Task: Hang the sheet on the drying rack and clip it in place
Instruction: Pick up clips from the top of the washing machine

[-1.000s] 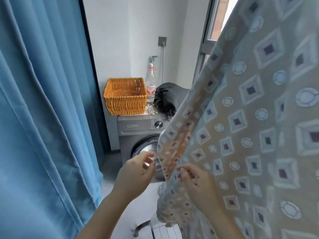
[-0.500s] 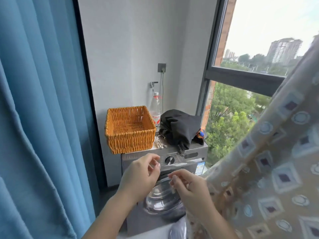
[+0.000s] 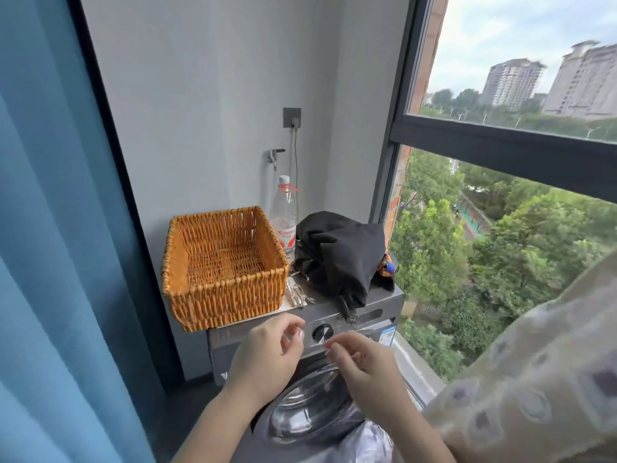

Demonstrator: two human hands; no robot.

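The patterned beige sheet (image 3: 534, 379) hangs at the lower right, its edge slanting up to the right; the rack that carries it is out of view. My left hand (image 3: 267, 355) and my right hand (image 3: 365, 372) hover side by side in front of the washing machine (image 3: 334, 329), near its dial. Both have loosely curled fingers with nothing visible in them, and neither touches the sheet. A few metal clips (image 3: 296, 294) lie on the machine's top, between the wicker basket and the black bag, just beyond my left hand.
An orange wicker basket (image 3: 223, 262) sits on the washer's left side, with a plastic bottle (image 3: 283, 218) behind it and a black bag (image 3: 340, 255) to the right. A blue curtain (image 3: 56, 245) fills the left. A large window (image 3: 500, 145) is on the right.
My right hand has let go of the sheet, which has swung away to the lower right. The view has lifted, and both hands have moved toward the washer's top.
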